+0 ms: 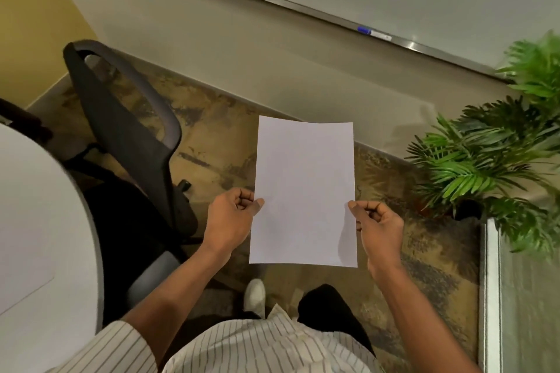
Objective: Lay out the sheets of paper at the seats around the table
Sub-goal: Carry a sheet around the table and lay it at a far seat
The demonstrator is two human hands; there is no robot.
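I hold white blank paper [304, 188] flat in front of me above the patterned floor; whether it is one sheet or more I cannot tell. My left hand [231, 216] pinches its left edge and my right hand [378, 225] pinches its right edge. The white round table [45, 221] lies at the far left. A faint sheet of paper [21, 278] rests on it near its front edge. A black office chair [127, 130] stands beside the table, between it and me.
A wall with a whiteboard ledge [303, 10] holding a blue marker [365, 30] runs ahead. A green potted plant [491, 157] stands at the right. A glass panel with a white frame [489, 297] lines the lower right. My foot [255, 294] is on the patterned carpet.
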